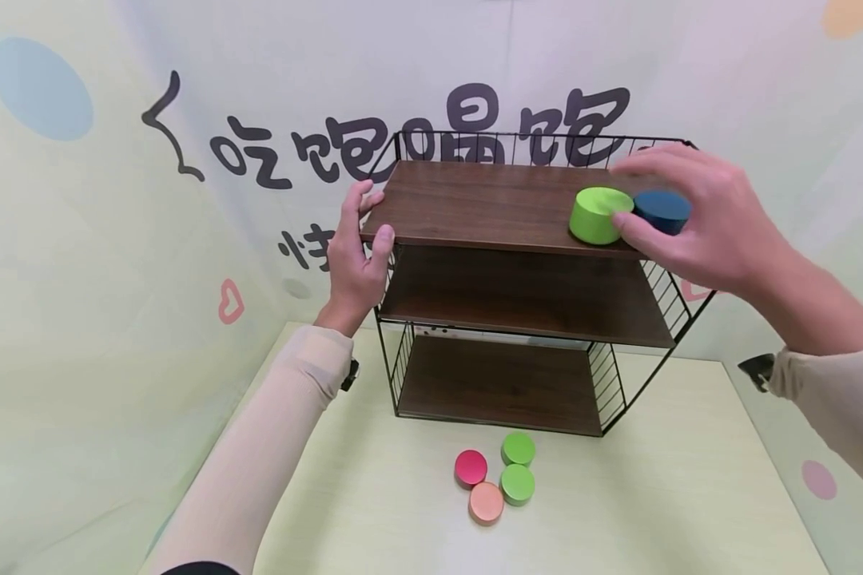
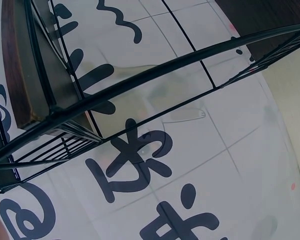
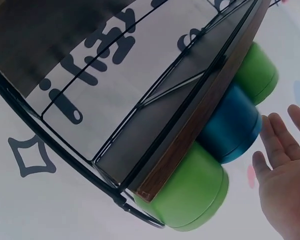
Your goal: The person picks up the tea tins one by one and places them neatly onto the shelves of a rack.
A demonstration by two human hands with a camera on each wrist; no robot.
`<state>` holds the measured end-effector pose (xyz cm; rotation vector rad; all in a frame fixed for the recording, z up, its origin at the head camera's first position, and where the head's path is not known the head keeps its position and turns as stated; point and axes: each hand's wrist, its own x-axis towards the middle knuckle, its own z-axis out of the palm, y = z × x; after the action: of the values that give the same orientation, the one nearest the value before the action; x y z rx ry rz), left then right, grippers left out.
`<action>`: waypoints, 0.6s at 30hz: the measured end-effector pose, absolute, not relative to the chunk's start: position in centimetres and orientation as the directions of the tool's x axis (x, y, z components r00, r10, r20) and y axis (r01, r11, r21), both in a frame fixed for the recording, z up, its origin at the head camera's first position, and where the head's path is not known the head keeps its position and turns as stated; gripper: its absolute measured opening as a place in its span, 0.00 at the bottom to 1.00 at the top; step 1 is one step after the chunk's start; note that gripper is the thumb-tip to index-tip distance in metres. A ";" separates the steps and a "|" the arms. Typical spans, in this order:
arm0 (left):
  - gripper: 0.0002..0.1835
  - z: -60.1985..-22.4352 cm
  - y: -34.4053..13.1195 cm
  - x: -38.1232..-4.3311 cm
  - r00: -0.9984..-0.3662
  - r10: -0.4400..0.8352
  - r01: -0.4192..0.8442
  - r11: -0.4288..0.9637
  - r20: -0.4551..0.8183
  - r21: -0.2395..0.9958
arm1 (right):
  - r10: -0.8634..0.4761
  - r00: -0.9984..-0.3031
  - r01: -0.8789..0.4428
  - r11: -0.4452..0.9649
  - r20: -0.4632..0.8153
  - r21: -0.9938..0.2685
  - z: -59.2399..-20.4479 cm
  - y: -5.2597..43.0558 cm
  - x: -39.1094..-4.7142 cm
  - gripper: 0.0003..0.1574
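A three-tier shelf rack (image 1: 503, 287) with dark wood boards and black wire sides stands in front. My left hand (image 1: 355, 259) holds the left end of its top board, the thumb at the front edge. Toward the right end of that board sit a green round tin (image 1: 594, 220) and a blue tin (image 1: 663, 209). A second green tin (image 3: 190, 187) shows only in the right wrist view, at the board's end; my hand hides it from the head view. Right beside the tins is my right hand (image 1: 719, 220), its fingers loosely extended; in the right wrist view it appears apart from them.
On the pale table (image 1: 359, 495), before the rack, stand a red tin (image 1: 471, 468), a peach tin (image 1: 486, 503) and two green tins (image 1: 518, 484) close together. A printed curtain (image 1: 259, 64) hangs behind and at both sides.
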<state>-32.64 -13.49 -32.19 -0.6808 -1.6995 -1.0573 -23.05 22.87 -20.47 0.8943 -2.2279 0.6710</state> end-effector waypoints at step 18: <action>0.30 -31.9 -13.4 -32.4 -0.375 -0.038 0.818 0.456 0.926 0.350 | -0.445 -0.421 -0.874 0.432 0.790 -0.222 -23.3 22.0 -20.1 0.28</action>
<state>-32.38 -13.37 -31.94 -0.6761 -1.7092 -1.0739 -20.06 21.96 -23.28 1.1065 -2.0344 0.8447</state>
